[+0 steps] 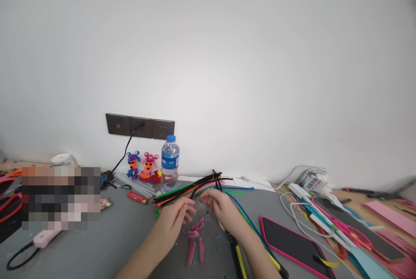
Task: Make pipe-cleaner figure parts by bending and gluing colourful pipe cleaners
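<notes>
My left hand point(175, 216) hovers low over the grey table with its fingers loosely bent and apart; I see nothing in them. My right hand point(221, 207) is just to the right, fingers curled together, and whatever is at the fingertips is too small to make out. Between and below the hands lie several folded pink pipe-cleaner pieces point(191, 251). Right behind the fingers lies a bundle of coloured pipe cleaners point(182, 191), black, orange, green and pink. A yellow-and-black handled tool point(238, 257) lies partly under my right forearm.
A water bottle point(170, 166) stands at the wall beside two pipe-cleaner figures point(148, 167). Glue sticks point(138, 185) and a red packet point(137, 197) lie left. A pink-cased phone point(292, 244), white cables and pink scissors point(357, 236) are right. A pink corded tool point(48, 238) lies left.
</notes>
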### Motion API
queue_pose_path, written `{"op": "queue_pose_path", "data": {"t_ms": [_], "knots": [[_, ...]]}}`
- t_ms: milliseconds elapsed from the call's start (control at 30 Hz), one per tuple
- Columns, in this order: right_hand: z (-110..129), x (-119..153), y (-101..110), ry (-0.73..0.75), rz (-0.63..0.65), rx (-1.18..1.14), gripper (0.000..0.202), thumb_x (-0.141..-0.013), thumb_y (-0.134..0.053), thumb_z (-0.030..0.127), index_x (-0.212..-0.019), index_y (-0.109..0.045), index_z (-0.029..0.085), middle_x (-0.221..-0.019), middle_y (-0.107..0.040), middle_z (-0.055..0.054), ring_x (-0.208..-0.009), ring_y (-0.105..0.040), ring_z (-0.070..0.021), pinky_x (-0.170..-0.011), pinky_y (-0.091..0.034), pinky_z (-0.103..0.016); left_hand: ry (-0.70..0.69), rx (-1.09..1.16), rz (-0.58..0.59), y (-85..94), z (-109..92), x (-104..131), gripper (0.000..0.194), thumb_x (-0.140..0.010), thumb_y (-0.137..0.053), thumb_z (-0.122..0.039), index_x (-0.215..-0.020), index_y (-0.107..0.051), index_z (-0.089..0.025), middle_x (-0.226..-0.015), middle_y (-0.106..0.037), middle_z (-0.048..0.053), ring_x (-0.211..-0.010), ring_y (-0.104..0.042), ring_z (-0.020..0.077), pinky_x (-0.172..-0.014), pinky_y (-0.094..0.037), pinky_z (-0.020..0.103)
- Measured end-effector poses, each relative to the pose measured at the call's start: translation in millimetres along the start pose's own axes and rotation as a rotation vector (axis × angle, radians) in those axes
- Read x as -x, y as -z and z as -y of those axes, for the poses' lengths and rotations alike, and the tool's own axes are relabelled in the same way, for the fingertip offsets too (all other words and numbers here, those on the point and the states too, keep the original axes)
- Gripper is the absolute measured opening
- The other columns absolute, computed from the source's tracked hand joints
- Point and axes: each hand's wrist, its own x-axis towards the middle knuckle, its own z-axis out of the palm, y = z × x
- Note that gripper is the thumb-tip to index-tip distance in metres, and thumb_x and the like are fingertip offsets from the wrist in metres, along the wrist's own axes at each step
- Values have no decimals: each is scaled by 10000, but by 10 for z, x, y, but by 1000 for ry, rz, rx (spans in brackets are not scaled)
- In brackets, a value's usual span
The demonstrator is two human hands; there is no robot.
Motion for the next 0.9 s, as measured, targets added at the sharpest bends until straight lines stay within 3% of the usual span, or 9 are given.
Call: {"op": "queue_pose_path", "data": {"t_ms": [233,367,467,600,700,900], "knots": [[-156,-34,1,-12,-103,-27,406,-748,-307,78,-960,-645,152,-803,-647,-44,-519,-546,-133,-581,-456,-251,-60,-113,-184,118,-19,-10,300,-960,-355,-377,-955,-599,-201,-679,-663,9,-502,-554,138,-519,-422,227],[-167,-33,-39,-19,-49,-34,320,-832,-348,123,-920,-654,153,-851,-692,-70,-688,-632,-178,-660,-481,-272,-77,-152,-307,163,22,-25,275,-953,-365,-345,-953,-600,-204,-645,-625,-2,-551,-573,152,-542,-429,229],[-89,-8,-117,29,37,5,287,-811,-419,93,-877,-689,165,-894,-718,-72,-833,-640,-210,-753,-478,-298,-98,-117,-347,152,37,-34,265,-952,-362,-334,-973,-591,-201,-698,-639,13,-632,-612,168,-627,-484,251],[79,35,-247,167,154,31,343,-762,-450,10,-880,-711,198,-915,-720,-42,-950,-585,-211,-853,-445,-301,-141,-103,-329,102,45,-36,256,-958,-357,-309,-1051,-568,-198,-835,-691,54,-799,-662,196,-772,-516,302],[188,55,-313,182,163,61,317,-764,-473,2,-854,-705,198,-925,-708,-43,-948,-568,-214,-849,-438,-301,-168,-180,-282,69,95,-39,261,-960,-339,-254,-1115,-541,-201,-963,-708,81,-922,-668,212,-857,-507,341],[188,58,-346,167,139,101,266,-810,-479,34,-869,-686,191,-875,-687,-46,-878,-590,-210,-810,-441,-308,-137,-596,-217,86,238,-46,332,-853,-430,-64,-1072,-611,-236,-1102,-680,64,-1062,-600,242,-914,-474,390]]}}
